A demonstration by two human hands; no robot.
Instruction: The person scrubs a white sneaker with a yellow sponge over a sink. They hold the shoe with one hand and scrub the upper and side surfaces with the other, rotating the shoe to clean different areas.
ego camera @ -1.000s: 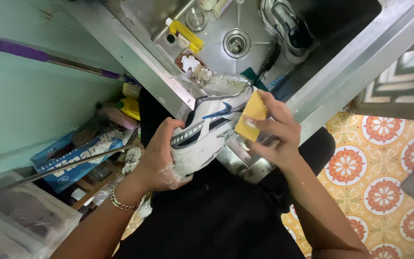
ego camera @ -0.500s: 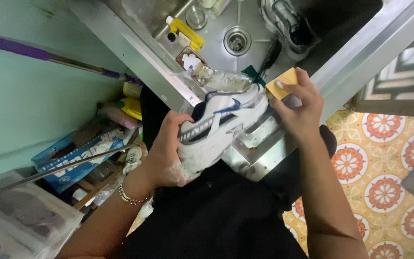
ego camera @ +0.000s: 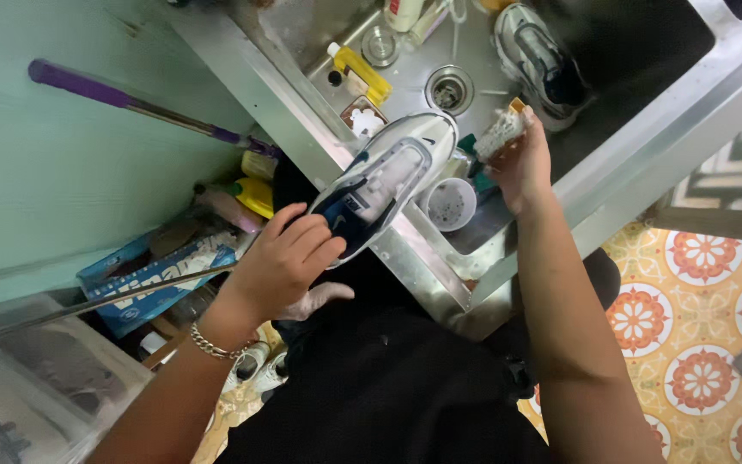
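Note:
My left hand grips the heel end of a white and navy sneaker, holding it over the front rim of a steel sink with its opening facing up. My right hand is closed around a soapy yellow sponge just right of the shoe's toe, apart from it. A second sneaker lies in the sink basin near the drain. A small round cup sits below the held shoe.
A yellow bottle and other containers stand at the sink's back. A purple-handled stick leans on the green wall at left. Boxes and bottles crowd the floor on the left. Patterned orange tiles cover the floor on the right.
The sponge has come off the shoe's side and moved right and up toward the sink. The shoe has turned so its opening faces up and shifted further over the basin.

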